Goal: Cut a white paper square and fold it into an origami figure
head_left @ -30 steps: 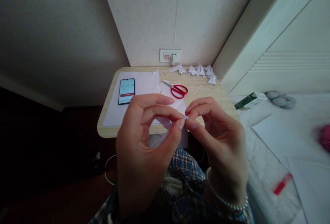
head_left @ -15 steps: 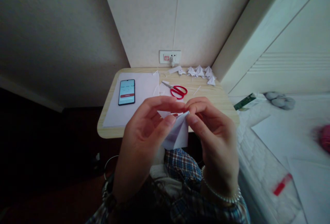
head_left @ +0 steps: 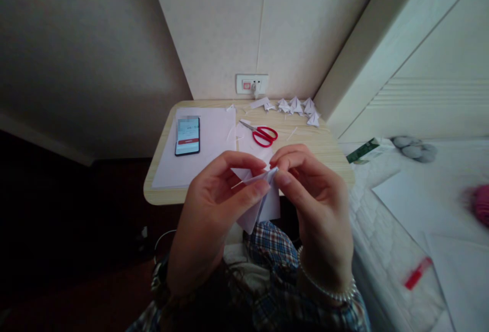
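Note:
A piece of folded white paper (head_left: 255,215) is held in the air in front of the table's near edge. My left hand (head_left: 216,199) pinches its left side between thumb and fingers. At the upper right corner of the paper, my right hand (head_left: 315,189) grips the folded tip with thumb and forefinger. Creases run down from that tip, and the lower part hangs free above my lap. Parts of the paper's back are hidden by my fingers. Beyond my hands lie red-handled scissors (head_left: 264,136), with their blades pointing to the upper left.
On the wooden table (head_left: 324,156) rest a phone (head_left: 187,137) on white sheets (head_left: 217,169), paper scraps, and several folded paper pieces (head_left: 296,105) at the back right. A plugged-in wall socket (head_left: 252,84) sits behind. To the right are a mattress (head_left: 376,220), paper and a yarn ball (head_left: 482,205).
The paper has turned in my hands, and its lower left corner now hangs lower. The fingertips of my two hands have moved slightly apart.

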A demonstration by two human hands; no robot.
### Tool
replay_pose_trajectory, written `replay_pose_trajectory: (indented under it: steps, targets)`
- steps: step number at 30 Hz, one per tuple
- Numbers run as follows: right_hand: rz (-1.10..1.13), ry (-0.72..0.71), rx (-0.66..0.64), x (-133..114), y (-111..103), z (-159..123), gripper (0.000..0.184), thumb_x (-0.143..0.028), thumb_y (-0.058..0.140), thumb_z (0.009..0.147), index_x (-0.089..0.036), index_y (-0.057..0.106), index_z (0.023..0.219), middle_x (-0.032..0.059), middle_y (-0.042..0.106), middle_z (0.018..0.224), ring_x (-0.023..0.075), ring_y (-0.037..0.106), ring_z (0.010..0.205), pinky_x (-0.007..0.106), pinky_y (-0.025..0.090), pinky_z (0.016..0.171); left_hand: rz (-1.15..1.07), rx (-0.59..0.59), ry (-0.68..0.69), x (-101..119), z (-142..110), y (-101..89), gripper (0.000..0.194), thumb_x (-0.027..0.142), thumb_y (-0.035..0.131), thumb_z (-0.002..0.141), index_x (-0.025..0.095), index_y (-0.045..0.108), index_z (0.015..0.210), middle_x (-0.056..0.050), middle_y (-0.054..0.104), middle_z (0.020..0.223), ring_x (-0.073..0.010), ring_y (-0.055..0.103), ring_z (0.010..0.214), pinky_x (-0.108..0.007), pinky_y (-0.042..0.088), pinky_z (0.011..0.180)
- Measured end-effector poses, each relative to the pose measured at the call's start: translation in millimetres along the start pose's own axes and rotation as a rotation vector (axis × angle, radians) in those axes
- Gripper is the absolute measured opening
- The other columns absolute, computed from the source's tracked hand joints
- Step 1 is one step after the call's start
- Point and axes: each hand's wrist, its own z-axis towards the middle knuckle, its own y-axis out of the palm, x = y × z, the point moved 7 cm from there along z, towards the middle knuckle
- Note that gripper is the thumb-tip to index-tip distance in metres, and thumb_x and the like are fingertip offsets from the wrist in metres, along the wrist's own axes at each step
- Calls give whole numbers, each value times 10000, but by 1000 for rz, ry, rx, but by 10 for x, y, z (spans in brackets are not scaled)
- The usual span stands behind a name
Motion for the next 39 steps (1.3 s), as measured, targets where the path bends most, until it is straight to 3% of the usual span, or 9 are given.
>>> replay_pose_trajectory:
  steps: [8,23,30,39]
  targets:
    - [-9,-1,-13,-4,10,-8,124,-157,684,884,-202,654,773,-25,616,879,127,576,900,274,417,832,-6,19,-25,-13,11,-22,229,90,864,642,237,716,738,59,666,703,-63,560,564,-144,439,508]
    - [11,73,-33,80,3,0,102,-170,702,862,-209,667,774,-29,609,850,130,566,866,294,422,847,126,67,79,35,10,-59,253,30,821,662,249,721,739,85,665,718,-51,603,631,-93,475,531]
    - [-2,84,-44,84,-22,-12,66,-168,691,871,-218,702,831,-18,632,900,139,581,910,306,426,851,200,119,43,44,-9,-62,222,91,814,661,236,687,773,78,637,678,-44,513,456,-131,383,393]
    - [-1,64,-47,71,-28,-12,97,-187,706,873,-223,687,785,-26,621,853,139,579,869,299,428,846,137,107,40,55,-20,-11,283,16,793,645,250,718,784,86,635,663,-39,537,526,-95,425,471]
